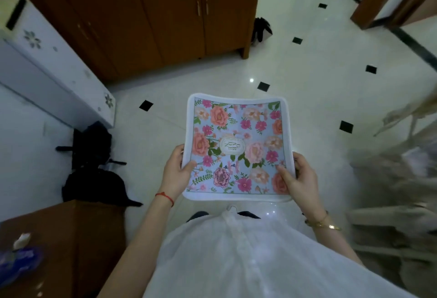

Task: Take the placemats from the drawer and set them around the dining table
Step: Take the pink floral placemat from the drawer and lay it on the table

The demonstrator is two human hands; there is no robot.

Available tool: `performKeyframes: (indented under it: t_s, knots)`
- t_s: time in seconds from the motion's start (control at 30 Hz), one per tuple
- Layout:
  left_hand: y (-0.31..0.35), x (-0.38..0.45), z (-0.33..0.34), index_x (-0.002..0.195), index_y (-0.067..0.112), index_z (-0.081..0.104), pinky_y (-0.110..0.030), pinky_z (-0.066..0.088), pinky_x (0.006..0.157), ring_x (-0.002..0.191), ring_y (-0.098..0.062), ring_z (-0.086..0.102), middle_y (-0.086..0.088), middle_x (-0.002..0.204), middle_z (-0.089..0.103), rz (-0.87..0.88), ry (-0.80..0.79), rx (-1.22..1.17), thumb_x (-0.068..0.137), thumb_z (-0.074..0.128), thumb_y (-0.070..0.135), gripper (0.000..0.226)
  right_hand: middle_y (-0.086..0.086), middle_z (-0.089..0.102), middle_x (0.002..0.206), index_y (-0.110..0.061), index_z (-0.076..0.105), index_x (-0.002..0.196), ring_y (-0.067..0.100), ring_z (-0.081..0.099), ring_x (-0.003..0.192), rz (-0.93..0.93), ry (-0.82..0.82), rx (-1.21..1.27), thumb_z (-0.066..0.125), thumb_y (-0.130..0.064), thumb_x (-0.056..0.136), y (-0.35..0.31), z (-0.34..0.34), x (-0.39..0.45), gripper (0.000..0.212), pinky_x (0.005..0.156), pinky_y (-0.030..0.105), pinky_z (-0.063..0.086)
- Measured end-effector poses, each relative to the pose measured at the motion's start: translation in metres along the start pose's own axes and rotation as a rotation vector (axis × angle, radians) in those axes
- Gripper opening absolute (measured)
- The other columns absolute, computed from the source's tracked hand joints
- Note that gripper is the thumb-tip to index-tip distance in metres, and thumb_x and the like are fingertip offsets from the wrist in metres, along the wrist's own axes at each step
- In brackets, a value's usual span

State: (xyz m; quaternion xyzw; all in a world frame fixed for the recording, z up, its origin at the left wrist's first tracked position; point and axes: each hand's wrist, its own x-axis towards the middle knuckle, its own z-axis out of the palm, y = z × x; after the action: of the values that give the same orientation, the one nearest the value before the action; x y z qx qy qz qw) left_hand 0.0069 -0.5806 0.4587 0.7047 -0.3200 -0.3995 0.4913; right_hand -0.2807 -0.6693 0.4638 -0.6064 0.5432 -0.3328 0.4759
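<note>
Floating flat above the pale tiled floor, a floral placemat is held out in front of the person's white shirt; it has a white border, a light blue field crowded with pink and peach flowers, and a small oval label at its centre whose lettering is too small to read for certain. Whether it is one mat or a stack cannot be told. The left hand grips the placemat's left edge near the near corner, thumb pressed on top and fingers curled underneath; a red cord circles that wrist. The right hand clamps the opposite edge the same way, thumb lying on the printed face, fingers hidden below; gold bangles sit on that wrist. Beyond the placemat's far edge stands a dark wooden cabinet with closed doors and slim metal handles; a dark bag leans by its right foot. To the placemat's left lie black bags on the floor, with a white appliance past them; nearer, at the left, a brown wooden surface carries a blue packet. To the placemat's right the furniture is blurred.
</note>
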Motion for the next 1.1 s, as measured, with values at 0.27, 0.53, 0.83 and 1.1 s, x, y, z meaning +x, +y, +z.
performKeyframes:
  t_s: [0.27,0.53,0.83,1.1]
  knots:
    - [0.055,0.132,0.107,0.12,0.017,0.049,-0.028,0.055,0.086,0.1,-0.011,0.065,0.001,0.111,0.064,0.045,-0.208,0.057,0.09,0.057,-0.003,0.036,-0.003,0.066,0.109,-0.017,0.056,0.118,0.005,0.067,0.095,0.115,0.2,0.094,0.066,-0.013,0.09,0.017,-0.062,0.1,0.029,0.075,0.022,0.057]
    - [0.107,0.297,0.222,0.117,0.02,0.049,-0.039,0.056,0.087,0.1,-0.016,0.065,0.003,0.109,0.064,0.087,-0.382,0.109,0.091,0.056,-0.002,0.035,-0.001,0.067,0.109,-0.013,0.055,0.117,0.013,0.068,0.098,0.167,0.36,0.12,0.066,-0.014,0.09,0.039,-0.111,0.246,0.029,0.077,0.029,0.06]
    - [0.205,0.48,0.371,0.122,0.019,0.049,-0.043,0.056,0.086,0.103,-0.022,0.066,-0.006,0.118,0.064,0.176,-0.591,0.202,0.091,0.057,0.001,0.036,-0.001,0.067,0.111,-0.016,0.055,0.117,0.015,0.068,0.098,0.201,0.566,0.177,0.067,-0.015,0.089,0.03,-0.197,0.415,0.03,0.077,0.032,0.06]
    - [0.263,0.575,0.538,0.124,0.017,0.049,-0.025,0.058,0.057,0.09,-0.009,0.069,-0.003,0.113,0.065,0.195,-0.759,0.263,0.092,0.057,0.003,0.036,-0.004,0.068,0.109,-0.015,0.056,0.117,0.012,0.068,0.098,0.272,0.763,0.245,0.067,-0.014,0.09,0.053,-0.29,0.514,0.029,0.079,0.031,0.059]
